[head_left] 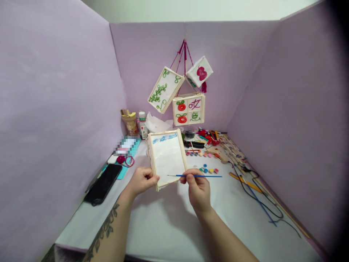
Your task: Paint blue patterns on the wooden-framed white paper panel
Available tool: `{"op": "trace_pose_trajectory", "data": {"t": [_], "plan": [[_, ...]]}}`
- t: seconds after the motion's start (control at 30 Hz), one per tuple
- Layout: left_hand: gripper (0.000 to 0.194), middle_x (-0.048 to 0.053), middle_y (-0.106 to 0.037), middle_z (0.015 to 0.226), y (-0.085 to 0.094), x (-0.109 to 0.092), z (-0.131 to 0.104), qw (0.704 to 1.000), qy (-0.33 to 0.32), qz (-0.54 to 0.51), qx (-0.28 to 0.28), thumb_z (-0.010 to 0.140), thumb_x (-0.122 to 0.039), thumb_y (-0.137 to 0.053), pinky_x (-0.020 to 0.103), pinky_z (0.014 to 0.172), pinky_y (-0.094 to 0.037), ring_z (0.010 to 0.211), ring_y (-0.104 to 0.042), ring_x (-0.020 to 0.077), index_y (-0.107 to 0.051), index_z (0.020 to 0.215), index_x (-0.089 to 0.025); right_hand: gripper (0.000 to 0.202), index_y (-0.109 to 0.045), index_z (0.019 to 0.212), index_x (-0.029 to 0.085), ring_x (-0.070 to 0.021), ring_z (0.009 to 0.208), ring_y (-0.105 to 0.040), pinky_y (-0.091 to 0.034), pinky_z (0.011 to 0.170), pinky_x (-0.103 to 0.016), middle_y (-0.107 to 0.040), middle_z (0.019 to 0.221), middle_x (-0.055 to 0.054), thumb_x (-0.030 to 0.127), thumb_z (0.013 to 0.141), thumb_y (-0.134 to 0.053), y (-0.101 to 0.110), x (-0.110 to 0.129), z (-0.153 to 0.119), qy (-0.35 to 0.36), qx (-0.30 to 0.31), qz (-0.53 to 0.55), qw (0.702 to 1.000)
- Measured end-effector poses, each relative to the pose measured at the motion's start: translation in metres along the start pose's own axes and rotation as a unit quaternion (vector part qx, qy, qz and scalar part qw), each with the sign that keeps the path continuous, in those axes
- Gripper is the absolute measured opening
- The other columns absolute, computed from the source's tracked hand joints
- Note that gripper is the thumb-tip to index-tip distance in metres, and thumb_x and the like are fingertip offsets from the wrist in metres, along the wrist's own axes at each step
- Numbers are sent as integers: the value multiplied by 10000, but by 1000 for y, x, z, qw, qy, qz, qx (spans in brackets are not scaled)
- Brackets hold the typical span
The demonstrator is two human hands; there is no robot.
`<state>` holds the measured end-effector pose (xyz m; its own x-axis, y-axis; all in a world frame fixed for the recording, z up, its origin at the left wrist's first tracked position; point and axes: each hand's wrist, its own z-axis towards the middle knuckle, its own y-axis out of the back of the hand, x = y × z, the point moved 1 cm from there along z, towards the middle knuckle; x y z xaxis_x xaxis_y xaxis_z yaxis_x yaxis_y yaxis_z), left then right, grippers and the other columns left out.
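Note:
Raised above the white table is a wooden-framed white panel (167, 160), tilted toward me, with a blue painted band along its top. My left hand (143, 181) grips its lower left edge, thumb on the front. A thin blue paintbrush (204, 176) lies level in my right hand (198, 189), pinched by thumb and fingers, its tip pointing left across the panel's lower part. The right hand is at the panel's lower right edge; whether its fingers touch the frame I cannot tell. Small paint pots (205, 170) stand on the table beyond the right hand.
Painted panels (188, 110) hang on cords at the back wall. A black phone (103, 183), a magenta yarn ball (120, 159), a bottle (142, 125) and a cup of sticks (130, 123) stand left. Pliers (194, 145), a black cable (265, 194) and a yellow utility knife (247, 182) lie right.

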<state>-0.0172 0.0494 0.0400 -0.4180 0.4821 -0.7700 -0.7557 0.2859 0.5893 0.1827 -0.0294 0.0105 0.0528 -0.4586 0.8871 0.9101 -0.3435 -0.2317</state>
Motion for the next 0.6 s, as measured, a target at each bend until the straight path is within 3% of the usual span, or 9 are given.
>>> {"op": "trace_pose_trajectory", "data": {"t": [0.13, 0.2, 0.37, 0.5, 0.6], "plan": [[410, -39, -353, 445, 3, -5, -1, 1000, -16, 22, 13, 731, -408, -545, 201, 425, -229, 430, -318, 59, -396, 440, -161, 190, -651, 896, 213, -199, 847, -662, -513, 819, -382, -696, 855, -42, 387, 853, -585, 2, 0, 9, 53, -139, -14, 989], [404, -39, -360, 438, 4, -7, -2, 999, -27, 40, 19, 735, -395, -542, 202, 427, -227, 424, -317, 57, -403, 438, -159, 226, -634, 972, 218, -216, 978, -656, -496, 899, -428, -695, 1006, -65, 403, 873, -551, 1, -5, 14, 40, -167, 23, 985], [390, -27, -442, 454, 6, -5, -5, 995, -31, 86, 28, 745, -396, -575, 203, 458, -276, 440, -390, 68, -456, 467, -150, 251, -619, 978, 207, -224, 1060, -643, -474, 960, -460, -683, 1128, -99, 422, 884, -527, -4, -18, 16, -17, -141, 59, 988], [378, -4, -544, 541, 9, -5, -9, 992, -17, 114, 46, 695, -470, -675, 212, 497, -312, 505, -469, 92, -559, 556, -138, 250, -645, 975, 203, -231, 1121, -605, -432, 1013, -470, -659, 1189, -100, 405, 888, -526, -3, -17, 11, -30, -120, 6, 992], [414, -17, -530, 549, 10, -7, -10, 992, -10, 111, 65, 603, -517, -750, 209, 484, -293, 508, -438, 86, -589, 595, -135, 276, -661, 1046, 215, -230, 1152, -581, -412, 1037, -466, -644, 1221, -87, 393, 894, -515, -3, -15, 10, -34, -101, -37, 994]]}}
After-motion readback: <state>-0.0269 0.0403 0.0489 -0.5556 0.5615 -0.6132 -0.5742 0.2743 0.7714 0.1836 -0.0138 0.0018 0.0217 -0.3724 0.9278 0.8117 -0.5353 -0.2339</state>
